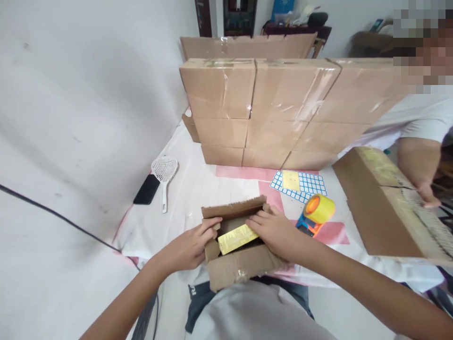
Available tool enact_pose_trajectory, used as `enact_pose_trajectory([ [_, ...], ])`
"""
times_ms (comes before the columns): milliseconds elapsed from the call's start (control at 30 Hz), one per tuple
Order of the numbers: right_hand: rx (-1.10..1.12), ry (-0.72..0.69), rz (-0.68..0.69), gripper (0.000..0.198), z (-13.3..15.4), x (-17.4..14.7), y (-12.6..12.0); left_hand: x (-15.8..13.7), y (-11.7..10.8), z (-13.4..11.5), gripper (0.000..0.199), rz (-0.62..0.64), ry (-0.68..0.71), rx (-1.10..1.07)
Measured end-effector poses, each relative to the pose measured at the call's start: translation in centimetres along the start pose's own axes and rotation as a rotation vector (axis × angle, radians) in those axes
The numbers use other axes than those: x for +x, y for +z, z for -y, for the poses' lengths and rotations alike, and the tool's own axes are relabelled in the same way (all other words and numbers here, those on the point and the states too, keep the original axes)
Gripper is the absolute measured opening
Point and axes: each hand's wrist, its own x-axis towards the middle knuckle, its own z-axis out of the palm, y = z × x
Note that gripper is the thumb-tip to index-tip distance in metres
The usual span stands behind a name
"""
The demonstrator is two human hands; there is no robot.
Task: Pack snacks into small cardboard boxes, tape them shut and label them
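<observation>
A small open cardboard box (240,269) sits at the table's front edge, close to my body, with its flaps raised. Inside it a yellow printed packet or carton (236,239) lies at a slant. My left hand (194,243) is closed on the box's left side flap, fingertips curled over its edge. On the opposite side my right hand (278,231) closes round the right flap, its fingers beside the yellow packet's right end. Just right of that hand stands a tape dispenser (314,215) with a roll of yellow tape.
Taped cardboard boxes (262,108) form a wall at the back. Sheets of blue-bordered labels (300,184) lie before them. A white slotted skimmer (164,172) and a black flat object (146,190) lie left. At right, another person's hand (426,194) touches a larger carton (382,208).
</observation>
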Motion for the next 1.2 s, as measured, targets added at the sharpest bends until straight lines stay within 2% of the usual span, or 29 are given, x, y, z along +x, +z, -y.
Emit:
enact_pose_trajectory([
  [167,-0.034,0.088,0.063,0.021,0.6,1.3,-0.4,-0.6,1.7,0.7,0.025,-0.080,-0.035,-0.036],
  [300,-0.119,0.246,0.161,0.033,0.8,1.6,-0.7,-0.7,2.2,1.0,0.025,-0.103,-0.074,-0.058],
  [367,-0.108,0.220,0.144,0.034,0.5,1.5,-0.6,-0.7,2.5,1.1,0.032,-0.115,-0.061,-0.079],
  [500,-0.034,0.112,0.072,0.036,-0.1,1.1,-0.2,-0.8,4.0,1.4,0.062,-0.195,-0.066,-0.126],
  [633,-0.004,0.134,0.078,0.045,0.2,0.7,0.0,-1.1,5.1,1.5,0.063,-0.231,-0.118,-0.132],
  [733,0.006,0.149,0.072,0.042,0.6,0.8,-0.3,-1.2,5.5,1.5,0.062,-0.222,-0.134,-0.140],
  [800,0.016,0.154,0.038,0.037,0.7,0.6,-0.6,-1.4,6.1,1.6,0.064,-0.241,-0.151,-0.130],
  [867,0.072,0.126,-0.048,0.033,0.6,0.0,-0.9,-1.8,7.2,1.8,0.071,-0.359,-0.169,-0.110],
  [967,0.322,0.116,-0.335,0.040,0.2,-1.7,-0.2,-2.5,8.8,2.0,0.083,-0.487,-0.175,-0.084],
  [1033,0.521,0.205,-0.509,0.050,-0.1,-3.0,1.2,-3.0,9.2,1.9,0.085,-0.458,-0.174,-0.082],
  [1100,0.654,0.300,-0.527,0.048,-0.3,-4.0,3.1,-3.5,9.1,1.6,0.087,-0.411,-0.185,-0.094],
  [1200,0.750,0.329,-0.395,0.042,-0.4,-4.8,5.6,-3.7,8.7,0.9,0.094,-0.381,-0.205,-0.134],
])
